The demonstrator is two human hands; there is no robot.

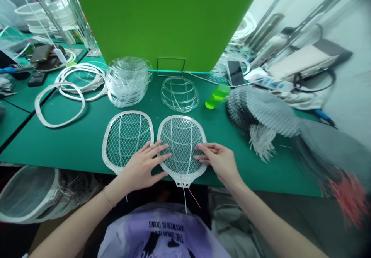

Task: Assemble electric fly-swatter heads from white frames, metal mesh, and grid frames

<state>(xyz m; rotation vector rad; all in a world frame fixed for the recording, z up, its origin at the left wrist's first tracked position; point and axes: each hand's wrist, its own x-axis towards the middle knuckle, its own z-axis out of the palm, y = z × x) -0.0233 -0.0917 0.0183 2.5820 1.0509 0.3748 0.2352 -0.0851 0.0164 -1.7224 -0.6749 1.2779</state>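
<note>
Two white-framed racket heads with wire mesh lie side by side on the green cutting mat (72,142). My left hand (142,166) rests with spread fingers on the left edge of the right racket head (181,144), and its wrist lies over the lower rim of the left racket head (126,138). My right hand (217,161) lies against the right side of the same mesh, fingertips over the rim. Thin wires hang from the right head's white base (182,180) over the mat's front edge.
Behind the rackets are a stack of clear plastic grids (129,82), a single clear grid (179,94) and loose white frames (59,105). A green cup (217,96), a phone (235,73) and a heap of mesh (261,113) lie right. A green board (165,18) rises behind.
</note>
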